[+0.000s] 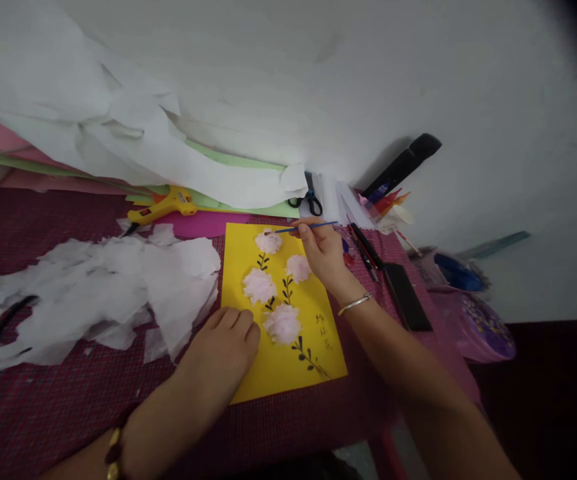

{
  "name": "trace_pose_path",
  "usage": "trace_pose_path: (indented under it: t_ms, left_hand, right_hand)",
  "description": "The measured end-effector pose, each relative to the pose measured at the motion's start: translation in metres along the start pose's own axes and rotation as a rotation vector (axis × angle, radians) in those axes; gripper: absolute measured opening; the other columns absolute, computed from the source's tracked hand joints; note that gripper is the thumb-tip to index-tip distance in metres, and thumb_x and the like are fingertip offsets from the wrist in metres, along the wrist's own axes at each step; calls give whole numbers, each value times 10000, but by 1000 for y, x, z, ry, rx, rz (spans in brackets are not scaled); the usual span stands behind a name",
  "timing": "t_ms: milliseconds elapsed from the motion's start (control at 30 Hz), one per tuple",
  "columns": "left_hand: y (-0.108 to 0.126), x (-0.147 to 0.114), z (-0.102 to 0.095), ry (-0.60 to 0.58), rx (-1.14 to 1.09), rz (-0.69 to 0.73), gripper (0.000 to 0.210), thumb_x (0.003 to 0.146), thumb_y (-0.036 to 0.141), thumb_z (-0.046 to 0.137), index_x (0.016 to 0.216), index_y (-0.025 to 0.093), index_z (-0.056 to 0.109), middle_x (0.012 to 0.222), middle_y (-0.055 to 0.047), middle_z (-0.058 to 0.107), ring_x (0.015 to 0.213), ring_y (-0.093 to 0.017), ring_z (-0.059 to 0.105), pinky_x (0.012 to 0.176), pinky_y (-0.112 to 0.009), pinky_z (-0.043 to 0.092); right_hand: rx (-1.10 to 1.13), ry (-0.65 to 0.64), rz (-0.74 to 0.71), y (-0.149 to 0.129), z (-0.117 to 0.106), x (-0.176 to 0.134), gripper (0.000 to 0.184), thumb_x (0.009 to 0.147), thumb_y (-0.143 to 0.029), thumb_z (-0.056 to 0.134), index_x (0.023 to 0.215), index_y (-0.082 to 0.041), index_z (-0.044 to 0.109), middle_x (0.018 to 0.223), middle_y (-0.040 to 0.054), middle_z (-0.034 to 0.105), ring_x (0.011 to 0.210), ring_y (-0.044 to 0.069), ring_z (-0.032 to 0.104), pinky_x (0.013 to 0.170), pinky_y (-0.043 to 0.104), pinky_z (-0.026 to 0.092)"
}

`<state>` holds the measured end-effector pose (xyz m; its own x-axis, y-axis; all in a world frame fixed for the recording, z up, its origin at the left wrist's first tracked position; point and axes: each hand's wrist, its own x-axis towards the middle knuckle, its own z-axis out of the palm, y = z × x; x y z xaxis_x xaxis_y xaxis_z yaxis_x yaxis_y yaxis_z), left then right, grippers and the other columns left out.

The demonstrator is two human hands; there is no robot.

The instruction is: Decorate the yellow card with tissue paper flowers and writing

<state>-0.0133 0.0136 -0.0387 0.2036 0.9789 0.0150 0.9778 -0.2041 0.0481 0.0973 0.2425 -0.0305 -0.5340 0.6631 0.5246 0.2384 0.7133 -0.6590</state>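
Note:
A yellow sheet of paper (pixel 301 362) lies on the table, bearing several pale pink fluffy paper flowers (pixel 283 324), dark painted stems with leaves (pixel 304 353), and handwritten characters at its right. My right hand (pixel 322 252) pinches a thin blue paintbrush (pixel 288 230) over the upper part of the sheet. The brush's dark tip is at the topmost flower (pixel 268 241); I cannot tell whether it touches. Resting on the sheet's left edge, my left hand (pixel 228 343) has its fingers curled together, with the fingertips partly hidden.
Torn white tissue paper (pixel 118 293) spreads at the left, below a yellow glue gun (pixel 165 205). Behind are large white sheets (pixel 208 170) and black scissors (pixel 308 200). Pens (pixel 365 250), a dark phone-like slab (pixel 407 297) and a purple container (pixel 483 327) stand at the right.

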Motion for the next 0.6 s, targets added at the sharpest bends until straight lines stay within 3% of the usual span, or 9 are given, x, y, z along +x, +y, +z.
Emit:
trace_pose_path:
  t_ms: [267,600]
  left_hand:
    - [-1,1,4,31,-36,-10,188,879,104,491,891,132,676,864,-93,629,829,-248,553,802,-411,423]
    - [-2,3,0,42,-20,-16,173,881,113,491,869,149,660,853,-80,633,821,-254,563,780,-408,423]
  right_hand:
    - [52,73,34,-4,-9,5,288,931,-433,486,846,-236,679,934,47,735,885,207,692,746,364,545]
    - [40,113,54,11,8,9,313,921,-454,491,806,-223,668,855,46,732,770,193,690,700,346,541]
